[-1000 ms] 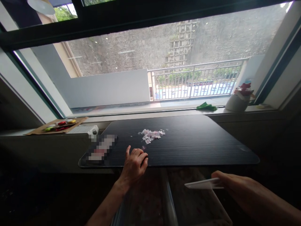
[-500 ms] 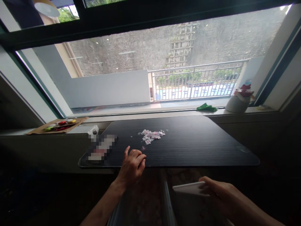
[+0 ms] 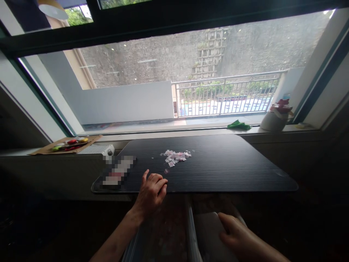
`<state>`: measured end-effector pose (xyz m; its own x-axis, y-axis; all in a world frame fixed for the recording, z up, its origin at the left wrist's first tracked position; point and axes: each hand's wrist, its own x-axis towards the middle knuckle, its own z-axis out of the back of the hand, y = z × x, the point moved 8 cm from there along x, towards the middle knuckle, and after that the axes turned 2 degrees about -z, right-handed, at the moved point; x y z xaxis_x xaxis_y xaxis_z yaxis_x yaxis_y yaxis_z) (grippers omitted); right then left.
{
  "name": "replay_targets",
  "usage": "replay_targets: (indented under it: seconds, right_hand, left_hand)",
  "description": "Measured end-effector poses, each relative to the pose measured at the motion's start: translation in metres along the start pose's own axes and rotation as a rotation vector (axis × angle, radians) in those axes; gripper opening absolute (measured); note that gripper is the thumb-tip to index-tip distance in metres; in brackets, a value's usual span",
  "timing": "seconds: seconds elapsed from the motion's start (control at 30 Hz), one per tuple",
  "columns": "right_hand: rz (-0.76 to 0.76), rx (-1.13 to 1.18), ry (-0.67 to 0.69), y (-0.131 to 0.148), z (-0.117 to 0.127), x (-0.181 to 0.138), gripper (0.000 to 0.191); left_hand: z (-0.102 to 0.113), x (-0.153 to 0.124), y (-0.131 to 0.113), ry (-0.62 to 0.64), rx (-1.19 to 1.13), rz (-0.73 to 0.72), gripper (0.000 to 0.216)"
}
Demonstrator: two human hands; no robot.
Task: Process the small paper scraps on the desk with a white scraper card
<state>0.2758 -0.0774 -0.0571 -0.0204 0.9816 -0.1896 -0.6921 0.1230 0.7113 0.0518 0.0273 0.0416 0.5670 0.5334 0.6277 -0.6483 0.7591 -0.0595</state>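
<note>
My left hand [image 3: 152, 189] rests by the near edge of the dark table [image 3: 218, 171], palm down. Its fingers are loosely bent and apart, one lifted to the left, and no object shows in them. Just beyond it lies a loose pile of small whitish-pink paper scraps [image 3: 176, 157], with one reddish scrap [image 3: 167, 171] closer to the fingers. Below the table edge on the right, my right hand [image 3: 234, 229] grips a thin, flat, pale slab with rounded corners [image 3: 209, 233]. Its lower part is in shadow, so its kind is unclear.
A blurred-out flat item [image 3: 117, 173] lies at the table's left end. Brown cardboard with colourful pieces [image 3: 69, 143] and a white ribbed box [image 3: 95, 149] sit on the left ledge. A green cloth [image 3: 239, 125] and a pale pot-like figure [image 3: 275, 118] stand along the windowsill.
My right hand has moved down and left, turning the pale slab so that its broad face shows rather than its edge. My left hand has barely shifted. The scraps lie as before.
</note>
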Motion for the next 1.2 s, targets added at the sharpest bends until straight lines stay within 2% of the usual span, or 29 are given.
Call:
replay_targets:
  seconds: [0.17,0.23,0.33,0.43,0.5,0.53,0.6,0.67,0.73,0.83,1.0,1.13,1.2]
  right_hand:
    - [-0.081,0.274,0.038,-0.011,0.002,0.004,0.017]
    - [-0.084,0.26,0.039,-0.01,0.002,0.005,0.015]
    - [-0.055,0.024,0.021,-0.001,0.003,0.009,0.012]
    - [-0.071,-0.184,-0.006,0.004,0.007,0.012,0.014]
    - [-0.06,-0.23,-0.005,0.008,0.011,0.013,0.015]
    - [-0.05,-0.234,-0.002,0.011,0.013,0.012,0.016]
    - [-0.043,-0.229,0.02,0.015,0.019,0.01,0.02]
    - [-0.062,-0.255,0.021,0.019,0.028,0.008,0.022]
    - [-0.095,-0.313,-0.004,0.021,0.04,0.006,0.021]
    - [-0.127,-0.383,-0.04,0.02,0.053,0.005,0.019]
    - [-0.108,-0.329,-0.035,0.013,0.053,0.01,0.018]
    - [-0.087,-0.288,-0.05,0.01,0.052,0.012,0.019]
    - [-0.075,-0.281,-0.062,0.01,0.053,0.012,0.019]
  left_hand:
    - [0.001,-0.003,0.004,0.005,-0.001,0.002,0.02]
    - [0.007,0.0,-0.002,0.018,-0.019,0.007,0.02]
    - [0.019,0.006,-0.029,0.109,-0.12,-0.017,0.018]
    - [0.02,0.005,-0.079,0.364,-0.325,-0.159,0.01]
    - [0.009,-0.005,-0.113,0.56,-0.422,-0.297,0.003]
    - [0.001,-0.012,-0.127,0.636,-0.445,-0.368,0.008]
    - [-0.021,-0.026,-0.147,0.724,-0.396,-0.494,0.007]
    - [-0.048,-0.037,-0.16,0.807,-0.363,-0.557,0.01]
    - [-0.073,-0.048,-0.172,0.958,-0.349,-0.624,0.01]
    - [-0.093,-0.054,-0.177,1.149,-0.236,-0.629,0.016]
    - [-0.092,-0.045,-0.185,1.063,-0.254,-0.659,0.019]
    - [-0.119,-0.052,-0.188,1.071,-0.28,-0.586,0.033]
    - [-0.125,-0.049,-0.19,1.019,-0.282,-0.558,0.035]
